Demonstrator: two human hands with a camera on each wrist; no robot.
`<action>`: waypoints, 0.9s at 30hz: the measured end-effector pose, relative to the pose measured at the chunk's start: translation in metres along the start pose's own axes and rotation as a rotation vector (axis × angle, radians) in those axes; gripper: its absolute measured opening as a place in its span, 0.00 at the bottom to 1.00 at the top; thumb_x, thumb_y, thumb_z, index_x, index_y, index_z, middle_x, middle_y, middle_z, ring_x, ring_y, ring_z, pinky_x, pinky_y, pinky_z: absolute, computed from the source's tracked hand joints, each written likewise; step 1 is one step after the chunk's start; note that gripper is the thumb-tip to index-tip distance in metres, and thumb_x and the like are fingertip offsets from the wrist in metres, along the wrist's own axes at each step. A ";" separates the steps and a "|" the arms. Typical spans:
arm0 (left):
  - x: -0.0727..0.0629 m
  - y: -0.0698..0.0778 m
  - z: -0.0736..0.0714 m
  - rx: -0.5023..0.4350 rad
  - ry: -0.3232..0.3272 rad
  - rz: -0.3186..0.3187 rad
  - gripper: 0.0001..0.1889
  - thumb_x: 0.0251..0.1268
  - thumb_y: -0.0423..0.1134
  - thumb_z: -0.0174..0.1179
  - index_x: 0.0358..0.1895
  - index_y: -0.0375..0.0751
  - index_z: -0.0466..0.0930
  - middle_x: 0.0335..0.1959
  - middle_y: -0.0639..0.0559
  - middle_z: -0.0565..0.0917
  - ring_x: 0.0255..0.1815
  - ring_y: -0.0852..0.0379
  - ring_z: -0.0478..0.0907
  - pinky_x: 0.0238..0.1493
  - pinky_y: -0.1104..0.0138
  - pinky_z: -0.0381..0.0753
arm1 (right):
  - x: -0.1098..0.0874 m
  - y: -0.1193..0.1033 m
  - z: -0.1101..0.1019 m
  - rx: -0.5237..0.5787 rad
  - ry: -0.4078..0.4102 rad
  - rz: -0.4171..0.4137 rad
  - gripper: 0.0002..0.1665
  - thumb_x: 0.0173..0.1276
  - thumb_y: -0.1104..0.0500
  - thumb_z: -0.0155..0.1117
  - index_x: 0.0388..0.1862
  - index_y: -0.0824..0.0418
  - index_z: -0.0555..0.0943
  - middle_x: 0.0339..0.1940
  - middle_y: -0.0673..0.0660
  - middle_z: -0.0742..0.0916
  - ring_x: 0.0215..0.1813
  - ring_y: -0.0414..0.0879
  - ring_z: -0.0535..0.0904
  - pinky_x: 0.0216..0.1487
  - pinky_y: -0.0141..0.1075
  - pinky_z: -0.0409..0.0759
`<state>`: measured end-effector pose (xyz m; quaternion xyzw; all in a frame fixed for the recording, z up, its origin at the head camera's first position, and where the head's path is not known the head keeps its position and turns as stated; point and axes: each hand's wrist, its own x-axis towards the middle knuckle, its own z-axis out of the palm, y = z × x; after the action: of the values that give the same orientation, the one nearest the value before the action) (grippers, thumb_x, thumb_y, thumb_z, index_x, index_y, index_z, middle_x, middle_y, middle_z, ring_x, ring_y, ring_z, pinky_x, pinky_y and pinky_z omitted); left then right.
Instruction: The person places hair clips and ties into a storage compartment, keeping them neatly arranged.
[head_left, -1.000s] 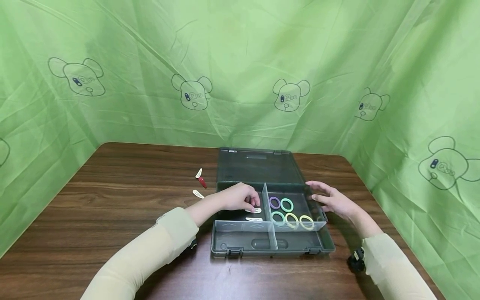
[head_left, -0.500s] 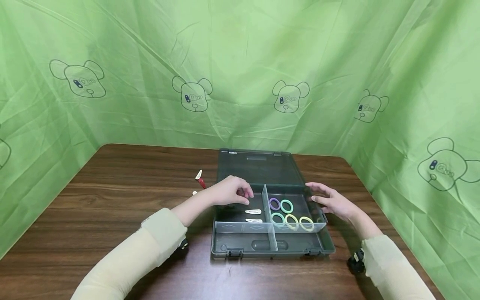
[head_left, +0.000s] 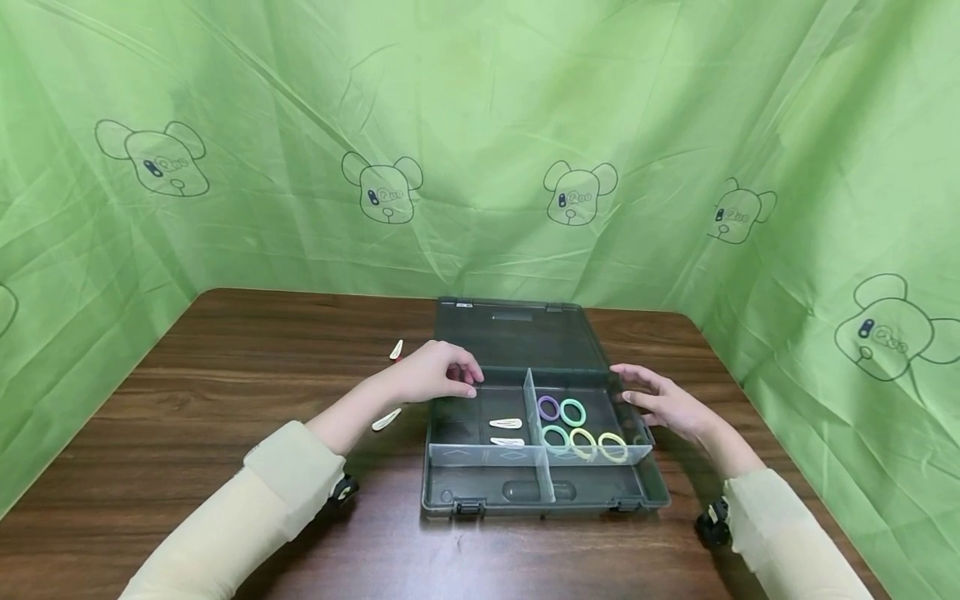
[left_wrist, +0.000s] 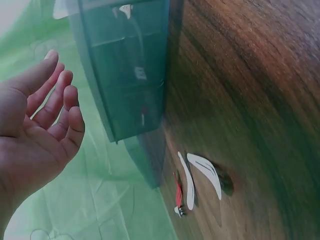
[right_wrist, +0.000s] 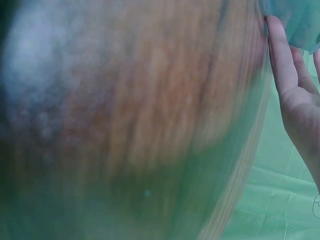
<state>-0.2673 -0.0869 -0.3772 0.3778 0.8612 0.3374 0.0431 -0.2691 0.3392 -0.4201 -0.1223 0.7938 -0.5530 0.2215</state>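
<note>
My left hand [head_left: 438,372] hovers over the left rear compartment of a smoky-grey divided box [head_left: 480,479], fingers loosely bent and holding nothing. Two pale snap hair clips, an upper one [head_left: 506,423] and a lower one [head_left: 507,442], lie in that compartment. On the right side of the box, my right hand [head_left: 667,404] rests its fingers against the wall near the rim. To the left, a white hair clip [head_left: 386,419] and another white clip [head_left: 396,349] lie on the table; the left wrist view shows a red hair clip [left_wrist: 178,191] beside them, mostly hidden in the head view.
The right rear compartment holds several ring hair ties, among them a purple one [head_left: 540,407] and a yellow one [head_left: 582,430]. Clear dividers [head_left: 487,454] split the box. Its lid [head_left: 517,337] lies opened back toward the green curtain [head_left: 480,100]. The wooden table [head_left: 150,467] surrounds it.
My left hand has let go of a hair clip in the box, then lifted and drawn back to the left. The right hand has stayed put.
</note>
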 end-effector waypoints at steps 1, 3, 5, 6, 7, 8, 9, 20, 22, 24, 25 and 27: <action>-0.002 0.000 -0.002 -0.004 0.007 -0.001 0.07 0.54 0.40 0.68 0.37 0.48 0.84 0.27 0.62 0.81 0.28 0.65 0.75 0.36 0.70 0.75 | 0.000 0.000 0.000 0.000 -0.003 -0.001 0.33 0.73 0.56 0.52 0.73 0.57 0.55 0.70 0.66 0.62 0.61 0.48 0.72 0.48 0.47 0.79; -0.006 0.000 -0.005 -0.016 0.022 -0.003 0.08 0.54 0.40 0.68 0.37 0.48 0.84 0.27 0.61 0.81 0.29 0.65 0.75 0.37 0.68 0.76 | 0.001 0.000 0.000 0.006 -0.006 -0.002 0.34 0.73 0.55 0.53 0.73 0.57 0.54 0.70 0.66 0.62 0.60 0.47 0.73 0.48 0.47 0.79; -0.010 -0.001 -0.009 -0.028 0.041 -0.002 0.08 0.54 0.39 0.68 0.38 0.47 0.84 0.28 0.61 0.82 0.31 0.65 0.76 0.38 0.65 0.77 | 0.001 0.000 0.000 0.009 -0.007 0.002 0.34 0.72 0.55 0.54 0.73 0.57 0.55 0.70 0.66 0.62 0.60 0.48 0.73 0.48 0.48 0.79; -0.012 -0.002 -0.011 -0.033 0.050 -0.003 0.08 0.54 0.39 0.68 0.38 0.47 0.84 0.29 0.60 0.82 0.31 0.64 0.76 0.39 0.63 0.78 | 0.001 0.000 0.000 0.009 -0.004 0.006 0.34 0.72 0.55 0.54 0.73 0.57 0.55 0.70 0.66 0.63 0.60 0.49 0.73 0.48 0.48 0.79; -0.013 -0.003 -0.012 -0.035 0.057 -0.002 0.08 0.54 0.39 0.68 0.38 0.47 0.84 0.29 0.60 0.82 0.32 0.64 0.76 0.39 0.63 0.78 | 0.002 0.001 -0.001 0.008 0.000 0.011 0.34 0.72 0.55 0.54 0.73 0.56 0.55 0.69 0.65 0.63 0.60 0.49 0.73 0.48 0.47 0.79; -0.015 -0.005 -0.014 -0.037 0.064 0.000 0.08 0.55 0.39 0.68 0.38 0.47 0.84 0.30 0.60 0.82 0.32 0.64 0.76 0.39 0.63 0.78 | 0.002 0.001 -0.001 0.007 0.001 0.012 0.34 0.72 0.55 0.54 0.73 0.56 0.55 0.69 0.65 0.63 0.60 0.49 0.73 0.48 0.48 0.79; -0.016 -0.006 -0.015 -0.036 0.070 -0.001 0.08 0.55 0.39 0.68 0.39 0.47 0.84 0.30 0.60 0.83 0.32 0.64 0.77 0.39 0.63 0.78 | 0.002 0.001 -0.001 0.006 0.002 0.012 0.34 0.72 0.55 0.54 0.73 0.56 0.56 0.69 0.65 0.63 0.60 0.50 0.73 0.48 0.48 0.79; -0.038 -0.028 -0.019 -0.059 0.092 -0.010 0.09 0.56 0.39 0.67 0.40 0.49 0.83 0.31 0.61 0.82 0.31 0.64 0.77 0.34 0.67 0.78 | 0.004 0.005 -0.004 0.023 -0.003 0.005 0.34 0.71 0.55 0.55 0.73 0.56 0.56 0.70 0.65 0.62 0.60 0.50 0.74 0.48 0.48 0.80; -0.043 -0.032 -0.018 -0.058 0.090 -0.006 0.09 0.55 0.39 0.67 0.40 0.49 0.83 0.30 0.61 0.82 0.31 0.64 0.77 0.34 0.67 0.78 | 0.005 0.006 -0.004 0.014 -0.001 0.006 0.34 0.71 0.55 0.55 0.73 0.56 0.56 0.70 0.66 0.62 0.60 0.51 0.73 0.48 0.48 0.80; -0.047 -0.036 -0.017 -0.060 0.088 -0.012 0.09 0.55 0.38 0.68 0.40 0.47 0.83 0.30 0.61 0.82 0.32 0.64 0.77 0.34 0.69 0.77 | 0.005 0.007 -0.004 0.006 0.003 0.008 0.34 0.71 0.55 0.55 0.72 0.56 0.57 0.70 0.66 0.62 0.61 0.52 0.73 0.47 0.48 0.80; -0.049 -0.038 -0.016 -0.058 0.086 -0.016 0.09 0.54 0.38 0.68 0.40 0.46 0.83 0.30 0.62 0.82 0.32 0.65 0.77 0.34 0.69 0.77 | 0.005 0.007 -0.004 0.003 0.004 0.009 0.34 0.71 0.55 0.55 0.72 0.56 0.57 0.70 0.66 0.62 0.61 0.52 0.72 0.47 0.48 0.80; -0.052 -0.043 -0.016 -0.055 0.082 -0.031 0.10 0.53 0.37 0.69 0.40 0.45 0.84 0.29 0.62 0.82 0.30 0.65 0.77 0.33 0.69 0.77 | 0.005 0.007 -0.004 0.002 0.008 0.010 0.33 0.71 0.55 0.55 0.72 0.56 0.57 0.70 0.66 0.62 0.61 0.53 0.72 0.48 0.48 0.80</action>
<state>-0.2620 -0.1520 -0.4002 0.3489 0.8584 0.3753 0.0233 -0.2751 0.3430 -0.4262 -0.1161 0.7948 -0.5529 0.2214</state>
